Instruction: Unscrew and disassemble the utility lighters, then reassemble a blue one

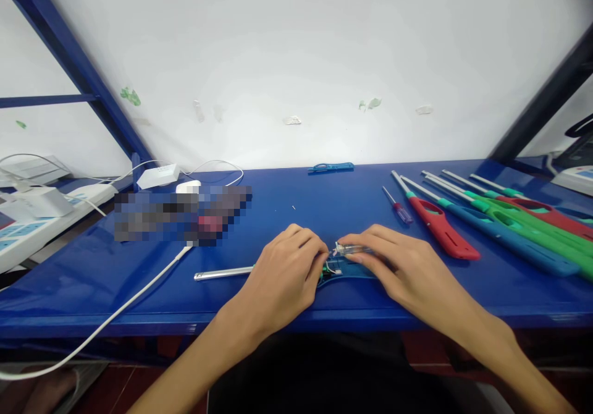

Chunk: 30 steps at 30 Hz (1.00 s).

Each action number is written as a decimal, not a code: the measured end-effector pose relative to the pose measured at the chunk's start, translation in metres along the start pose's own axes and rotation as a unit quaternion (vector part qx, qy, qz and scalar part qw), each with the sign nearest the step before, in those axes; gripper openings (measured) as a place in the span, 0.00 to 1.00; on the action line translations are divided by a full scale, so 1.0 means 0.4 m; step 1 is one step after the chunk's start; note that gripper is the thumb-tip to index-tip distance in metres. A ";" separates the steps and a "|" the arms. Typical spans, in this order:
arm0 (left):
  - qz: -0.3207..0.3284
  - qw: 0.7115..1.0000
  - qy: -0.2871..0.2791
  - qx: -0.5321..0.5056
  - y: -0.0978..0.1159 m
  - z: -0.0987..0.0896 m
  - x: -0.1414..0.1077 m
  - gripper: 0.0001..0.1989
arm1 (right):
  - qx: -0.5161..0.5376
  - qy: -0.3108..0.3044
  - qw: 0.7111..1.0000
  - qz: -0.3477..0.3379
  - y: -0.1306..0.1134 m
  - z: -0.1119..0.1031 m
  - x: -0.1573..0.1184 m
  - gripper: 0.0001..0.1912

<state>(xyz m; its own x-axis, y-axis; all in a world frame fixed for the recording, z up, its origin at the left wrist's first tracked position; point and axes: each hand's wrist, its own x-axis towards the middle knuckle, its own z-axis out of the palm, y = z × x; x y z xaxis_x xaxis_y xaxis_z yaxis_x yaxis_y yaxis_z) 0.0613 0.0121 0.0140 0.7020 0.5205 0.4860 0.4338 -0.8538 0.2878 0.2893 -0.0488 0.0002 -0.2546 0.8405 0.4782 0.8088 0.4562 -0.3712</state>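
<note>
A slim silver metal tube leads to the left hand, its fingers bunched, their grip hidden, at an opened blue plastic handle shell on the glossy blue table; by the shell, a small clear plastic cylinder is pinched between the right hand's thumb and fingers.

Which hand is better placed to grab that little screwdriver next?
Probably the right hand: the screwdriver lies closer to it than to the left hand, though the right holds a clear piece.

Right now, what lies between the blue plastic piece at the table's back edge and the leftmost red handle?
In the head view, a small screwdriver lies between the blue plastic piece and the red handle.
</note>
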 end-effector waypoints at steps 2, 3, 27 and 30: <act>0.001 1.000 -0.001 0.002 -0.001 0.001 0.000 0.07 | -0.004 -0.003 1.000 0.001 -0.001 0.001 0.001 0.12; 0.000 1.000 -0.002 0.002 -0.002 0.001 0.000 0.07 | -0.005 -0.004 1.000 0.000 -0.002 0.001 0.002 0.12; 0.028 0.999 -0.016 0.044 0.000 0.005 -0.003 0.09 | 0.001 -0.026 0.998 -0.064 0.002 -0.001 0.000 0.15; 0.028 0.998 -0.012 0.047 0.000 0.004 -0.004 0.09 | -0.004 -0.035 0.997 -0.064 0.002 0.000 0.000 0.16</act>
<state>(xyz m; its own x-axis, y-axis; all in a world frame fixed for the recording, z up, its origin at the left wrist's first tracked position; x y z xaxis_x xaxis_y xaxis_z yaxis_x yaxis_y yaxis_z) 0.0613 0.0112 0.0119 0.7400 0.4730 0.4782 0.4436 -0.8776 0.1817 0.2898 -0.0483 0.0000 -0.3929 0.7936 0.4646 0.7710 0.5596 -0.3040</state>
